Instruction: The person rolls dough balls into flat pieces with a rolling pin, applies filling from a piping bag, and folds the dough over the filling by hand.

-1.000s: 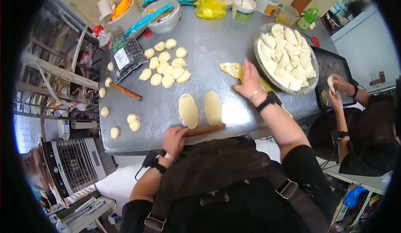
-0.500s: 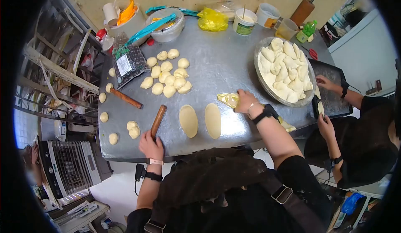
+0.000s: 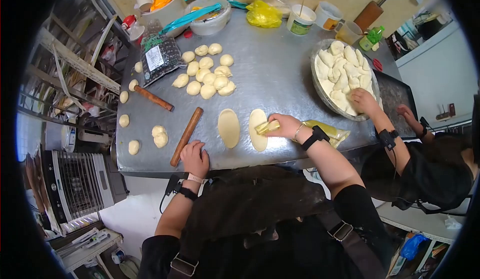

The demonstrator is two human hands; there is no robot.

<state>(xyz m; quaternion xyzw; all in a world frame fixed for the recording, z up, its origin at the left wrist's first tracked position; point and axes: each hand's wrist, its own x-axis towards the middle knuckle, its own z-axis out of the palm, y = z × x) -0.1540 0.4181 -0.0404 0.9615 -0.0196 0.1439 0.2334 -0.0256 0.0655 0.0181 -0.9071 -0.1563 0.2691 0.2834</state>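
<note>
My right hand point(image 3: 285, 127) is closed around the front of a piping bag point(image 3: 327, 131) with yellow filling, whose tail lies behind the wrist. The bag's front end overlaps the right one of two flat dough ovals point(image 3: 258, 141). The other dough oval point(image 3: 228, 129) lies just left of it. My left hand point(image 3: 194, 159) rests at the table's front edge, fingers laid out, right beside the lower end of a wooden rolling pin point(image 3: 187, 136). Left of that pin sits a dough lump point(image 3: 159, 136). A cluster of dough balls point(image 3: 207, 76) lies farther back.
A second rolling pin point(image 3: 155, 99) and several dough balls lie at the left, near a bag of dark beans point(image 3: 159, 59). At right, a co-worker's hand point(image 3: 363, 101) reaches into a basin point(image 3: 320, 86) of dough pieces. A dark tray point(image 3: 395, 89) stands beyond; tubs point(image 3: 301, 20) line the back.
My right hand has brought the piping bag's front end left and down over the right dough oval. My left hand has come off the rolling pin. A co-worker's hand has moved into the basin.
</note>
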